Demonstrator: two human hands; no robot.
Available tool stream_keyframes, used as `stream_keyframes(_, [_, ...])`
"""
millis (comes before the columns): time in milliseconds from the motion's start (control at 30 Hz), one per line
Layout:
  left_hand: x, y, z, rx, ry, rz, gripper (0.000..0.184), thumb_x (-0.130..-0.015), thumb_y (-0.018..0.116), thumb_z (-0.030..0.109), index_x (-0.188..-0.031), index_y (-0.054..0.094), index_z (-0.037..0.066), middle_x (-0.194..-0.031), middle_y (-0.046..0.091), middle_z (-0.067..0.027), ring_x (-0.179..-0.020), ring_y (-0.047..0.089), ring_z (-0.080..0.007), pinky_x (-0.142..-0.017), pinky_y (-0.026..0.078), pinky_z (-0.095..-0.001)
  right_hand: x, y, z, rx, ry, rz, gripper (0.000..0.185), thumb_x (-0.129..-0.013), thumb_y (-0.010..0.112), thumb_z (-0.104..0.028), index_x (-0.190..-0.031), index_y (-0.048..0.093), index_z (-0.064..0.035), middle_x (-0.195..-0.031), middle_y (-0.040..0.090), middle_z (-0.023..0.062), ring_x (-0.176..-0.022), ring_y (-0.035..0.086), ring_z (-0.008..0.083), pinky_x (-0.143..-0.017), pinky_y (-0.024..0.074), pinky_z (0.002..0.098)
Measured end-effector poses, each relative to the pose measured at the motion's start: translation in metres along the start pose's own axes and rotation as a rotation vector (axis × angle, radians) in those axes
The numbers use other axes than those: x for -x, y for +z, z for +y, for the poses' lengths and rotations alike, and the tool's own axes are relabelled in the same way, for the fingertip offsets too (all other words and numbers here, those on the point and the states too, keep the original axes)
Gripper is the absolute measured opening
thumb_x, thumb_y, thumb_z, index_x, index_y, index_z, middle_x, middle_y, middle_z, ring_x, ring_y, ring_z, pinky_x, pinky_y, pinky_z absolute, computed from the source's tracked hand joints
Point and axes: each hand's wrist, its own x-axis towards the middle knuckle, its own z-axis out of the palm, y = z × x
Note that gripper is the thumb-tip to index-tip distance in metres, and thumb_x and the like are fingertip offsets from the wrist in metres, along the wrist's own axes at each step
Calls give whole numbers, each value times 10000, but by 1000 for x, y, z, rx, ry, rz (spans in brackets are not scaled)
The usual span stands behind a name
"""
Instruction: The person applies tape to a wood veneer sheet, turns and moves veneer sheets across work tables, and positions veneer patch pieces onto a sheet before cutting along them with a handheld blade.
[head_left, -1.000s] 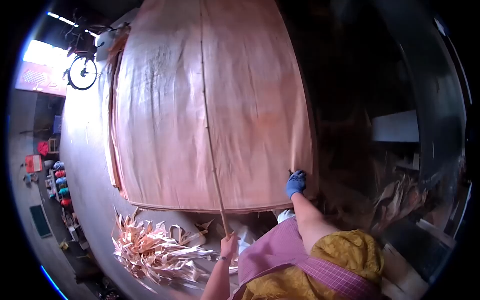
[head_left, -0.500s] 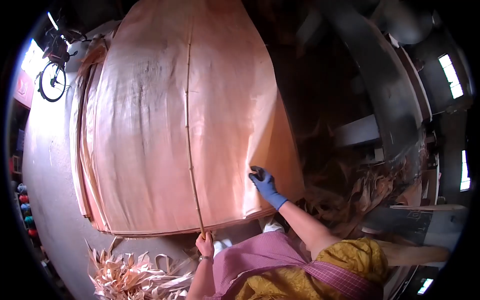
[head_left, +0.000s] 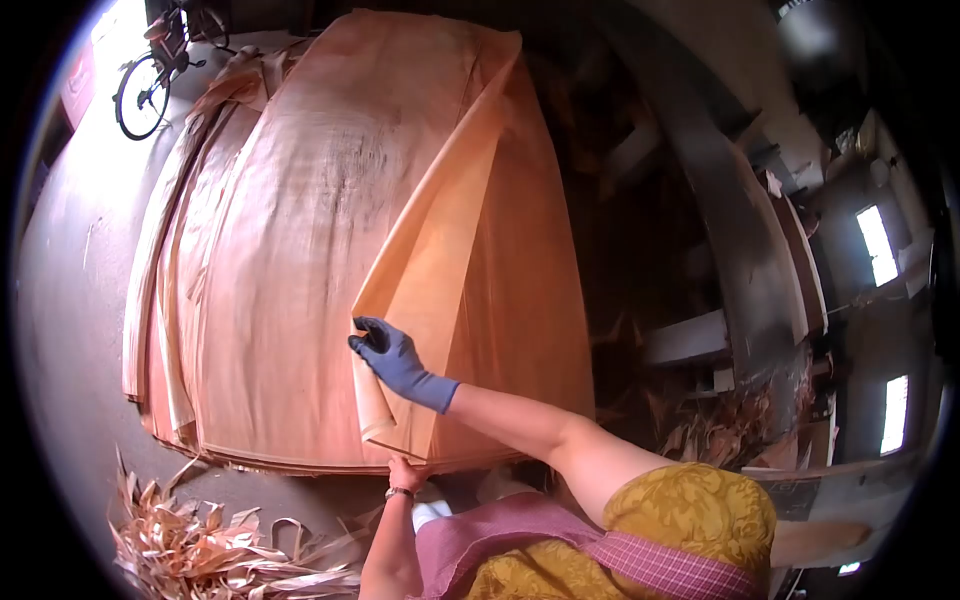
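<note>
A large stack of thin pinkish wood veneer sheets (head_left: pixel 270 300) lies in front of me. My right hand (head_left: pixel 388 352), in a blue glove with dark fingertips, pinches the edge of the top sheet, whose right part is folded over leftward and shows a paler orange underside (head_left: pixel 430 270). My bare left hand (head_left: pixel 405 474), with a band at its wrist, is at the near edge of the stack beneath the folded corner. Its fingers are partly hidden, and the thin stick is covered by the sheet.
Curled veneer scraps (head_left: pixel 190 540) lie on the floor at the lower left, with more scraps (head_left: pixel 720 425) to the right. A bicycle (head_left: pixel 143 97) stands at the upper left. Dark machinery (head_left: pixel 740 240) runs along the right side.
My right hand has drawn the sheet's right edge leftward and folded it over. The long thin stick that my left hand held on top is out of sight. The view has shifted.
</note>
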Motion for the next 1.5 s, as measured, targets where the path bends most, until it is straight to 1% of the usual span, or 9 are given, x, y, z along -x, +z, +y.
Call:
stream_keyframes(200, [3, 18, 7, 976, -322, 23, 533, -755, 825, 254, -1147, 602, -30, -1043, 618, -83, -819, 552, -140, -700, 476, -329, 47, 25, -41, -14, -6, -52, 343, -869, 725, -146, -1149, 608, 13, -999, 673, 48, -908, 582, 67, -827, 488, 238])
stream_keyframes(333, [-18, 88, -24, 1165, -200, 323, 110, -893, 682, 205, -958, 650, 123, -569, 474, 42, -511, 488, -85, -436, 368, -273, 87, 5, -26, -55, 63, -53, 377, -873, 718, -117, -1207, 597, 7, -1037, 657, 12, -939, 556, 56, -860, 471, 215])
stream_keyframes(567, [56, 20, 53, 1552, -323, 51, 259, -958, 542, 278, -1063, 627, 57, -866, 644, -65, -690, 621, -190, -549, 500, -324, 158, -110, -1, -247, 451, 100, 210, -951, 607, -139, -1115, 627, -9, -1025, 667, 27, -905, 578, 67, -805, 482, 217])
stream_keyframes(667, [93, -16, 92, 1412, -389, -94, 60, -874, 638, 69, -836, 595, 53, -615, 563, -31, -451, 497, -111, -376, 354, -269, 217, -165, 61, 330, 585, 237, 262, -941, 629, -226, -1105, 625, -22, -1029, 679, 32, -869, 605, 108, -786, 499, 259])
stream_keyframes(967, [161, -64, 177, 1362, -282, -322, 69, -872, 534, 29, -906, 594, 29, -707, 554, -39, -537, 524, -141, -435, 410, -260, 266, -161, 11, 176, 461, 14, 305, -913, 660, -283, -1085, 620, -34, -986, 668, 81, -912, 596, 169, -818, 484, 347])
stream_keyframes(1133, [197, -59, 227, 1232, -214, -357, 135, -958, 561, 204, -1001, 615, 88, -838, 600, -12, -711, 585, -162, -566, 456, -303, 267, -200, -23, -347, 535, 115, 210, -894, 696, -305, -889, 614, -111, -726, 559, -32, -613, 508, 66, -525, 400, 236])
stream_keyframes(1367, [294, 46, 355, 1307, 194, -582, 217, -986, 521, 217, -1128, 573, 60, -1055, 620, -53, -975, 615, -169, -816, 519, -314, 313, -379, -79, -779, 546, 36, 256, -869, 695, -374, -923, 641, -129, -763, 605, -17, -577, 566, 85, -501, 445, 245])
stream_keyframes(1433, [339, 80, 398, 1207, 236, -672, 338, -989, 521, 241, -1263, 533, 43, -1191, 604, -79, -1071, 601, -200, -909, 509, -349, 328, -443, -73, -444, 111, 199, 224, -883, 681, -367, -863, 623, -151, -684, 568, -29, -488, 511, 83, -431, 380, 235])
stream_keyframes(1500, [333, 127, 376, 1171, 213, -960, 516, -990, 492, 377, -1392, 436, 59, -1393, 491, -102, -1258, 493, -243, -1041, 406, -438, 341, -512, -90, -383, 238, 267, 215, -892, 676, -355, -818, 607, -165, -624, 533, -42, -443, 470, 77, -399, 336, 231])
